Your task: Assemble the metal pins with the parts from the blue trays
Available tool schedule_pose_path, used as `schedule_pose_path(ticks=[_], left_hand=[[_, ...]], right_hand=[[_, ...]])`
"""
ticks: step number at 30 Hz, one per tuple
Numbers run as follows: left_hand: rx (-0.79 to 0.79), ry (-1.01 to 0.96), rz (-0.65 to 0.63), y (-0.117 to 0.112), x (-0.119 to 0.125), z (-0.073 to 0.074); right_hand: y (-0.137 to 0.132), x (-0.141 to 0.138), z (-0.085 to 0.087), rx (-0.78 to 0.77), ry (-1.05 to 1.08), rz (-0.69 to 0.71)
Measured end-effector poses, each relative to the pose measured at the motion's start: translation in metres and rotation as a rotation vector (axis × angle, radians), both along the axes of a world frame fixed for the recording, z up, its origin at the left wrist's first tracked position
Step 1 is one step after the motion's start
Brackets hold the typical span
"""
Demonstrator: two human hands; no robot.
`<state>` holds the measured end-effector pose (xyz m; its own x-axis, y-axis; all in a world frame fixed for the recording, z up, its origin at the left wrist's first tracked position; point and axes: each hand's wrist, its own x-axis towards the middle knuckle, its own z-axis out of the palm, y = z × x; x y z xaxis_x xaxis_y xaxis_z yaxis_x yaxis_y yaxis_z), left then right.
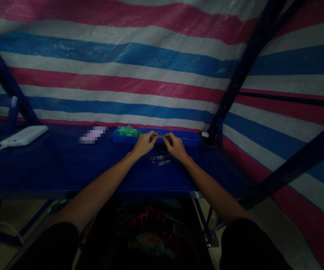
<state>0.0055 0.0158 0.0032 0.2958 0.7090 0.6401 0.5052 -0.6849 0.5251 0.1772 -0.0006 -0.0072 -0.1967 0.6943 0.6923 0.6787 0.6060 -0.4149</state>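
My left hand [145, 143] and my right hand [175, 146] meet over the middle of a dark blue table [51, 168]. Both are closed in a pinch on a thin metal piece [162, 137] held between them, too small to name. Just below the hands, several small metal pins [159, 159] lie loose on the table. Behind the hands stands a row of blue trays [184, 138]; the left one holds green parts [128, 131].
A white power bank [25, 135] with a cable lies at the table's left. A pinkish blurred object [92, 135] sits left of the trays. Dark blue frame posts [243, 71] rise on the right. A striped tarp [122, 67] hangs behind.
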Motion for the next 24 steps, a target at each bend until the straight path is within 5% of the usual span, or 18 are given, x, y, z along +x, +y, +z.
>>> schedule_pose_path(ticks=[15,24], left_hand=[[0.029,-0.003,0.059,-0.003,-0.004,0.007],[0.056,-0.128,0.031,0.001,-0.009,0.006]], right_hand=[[0.000,-0.004,0.007,0.085,0.037,-0.002],[0.029,-0.001,0.041,-0.204,0.188,0.179]])
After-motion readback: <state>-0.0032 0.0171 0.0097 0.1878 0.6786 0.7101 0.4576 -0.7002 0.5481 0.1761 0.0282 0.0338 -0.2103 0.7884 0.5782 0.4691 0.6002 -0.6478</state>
